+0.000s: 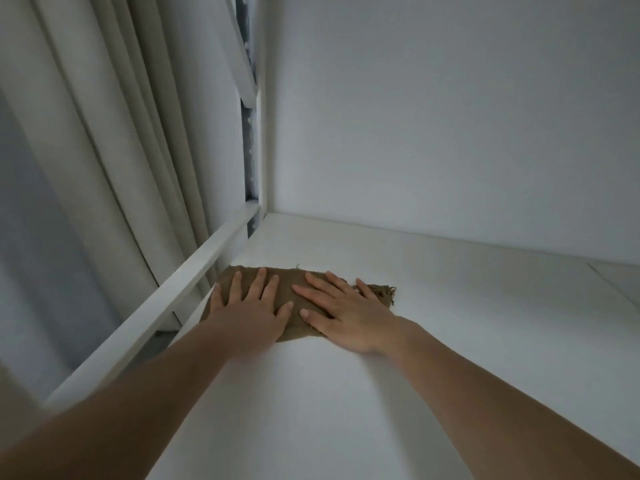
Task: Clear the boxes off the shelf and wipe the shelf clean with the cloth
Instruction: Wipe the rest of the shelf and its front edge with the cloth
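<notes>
At nine o'clock hangs a pale curtain (104,133), and a white rail (156,306) runs along the shelf's left edge. Your left hand (247,315) lies flat on the left half of the brown cloth (294,299), fingers straight and spread, gripping nothing. Your right hand (341,311) presses the cloth's right half the same way, fingers fanned toward eleven o'clock. The cloth sits on the white shelf (381,393) near its left side, frayed corner poking out at three o'clock.
</notes>
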`<state>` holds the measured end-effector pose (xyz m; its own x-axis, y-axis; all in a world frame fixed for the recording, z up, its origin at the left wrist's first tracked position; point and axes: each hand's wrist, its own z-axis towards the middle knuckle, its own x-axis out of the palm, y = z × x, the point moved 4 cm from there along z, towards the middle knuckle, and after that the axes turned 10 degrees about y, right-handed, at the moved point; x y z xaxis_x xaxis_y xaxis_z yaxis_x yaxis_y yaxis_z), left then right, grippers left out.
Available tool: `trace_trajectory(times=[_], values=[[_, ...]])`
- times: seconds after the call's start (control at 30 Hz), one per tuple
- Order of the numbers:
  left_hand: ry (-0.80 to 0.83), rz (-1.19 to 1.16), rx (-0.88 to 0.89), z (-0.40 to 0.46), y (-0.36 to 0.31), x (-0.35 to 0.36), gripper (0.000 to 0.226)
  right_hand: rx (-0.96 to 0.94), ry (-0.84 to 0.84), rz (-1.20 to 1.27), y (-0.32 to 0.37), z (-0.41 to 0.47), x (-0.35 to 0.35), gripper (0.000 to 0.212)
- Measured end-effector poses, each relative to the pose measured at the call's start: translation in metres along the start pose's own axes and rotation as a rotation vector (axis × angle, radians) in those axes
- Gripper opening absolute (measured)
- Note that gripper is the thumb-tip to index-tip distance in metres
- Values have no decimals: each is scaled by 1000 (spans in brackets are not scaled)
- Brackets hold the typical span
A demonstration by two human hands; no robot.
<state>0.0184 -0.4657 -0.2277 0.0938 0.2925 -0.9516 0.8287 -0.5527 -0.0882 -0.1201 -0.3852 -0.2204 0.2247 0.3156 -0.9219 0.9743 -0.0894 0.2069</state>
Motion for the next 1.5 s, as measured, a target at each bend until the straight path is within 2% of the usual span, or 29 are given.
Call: trace_trajectory(times=[0.53, 0.8, 1.37, 1.5], values=[[39, 43, -25, 122, -42, -35, 65, 5, -30, -35, -94, 69, -45, 53], [45, 13, -65, 168, -87, -49, 63, 21, -46, -34, -151, 85, -62, 52], [46, 42, 55, 184, -234, -39, 65, 124, -78, -12, -282, 12, -63, 50], [58, 35, 60, 174, -253, -34, 64, 151, -69, -9, -291, -8, -59, 51]])
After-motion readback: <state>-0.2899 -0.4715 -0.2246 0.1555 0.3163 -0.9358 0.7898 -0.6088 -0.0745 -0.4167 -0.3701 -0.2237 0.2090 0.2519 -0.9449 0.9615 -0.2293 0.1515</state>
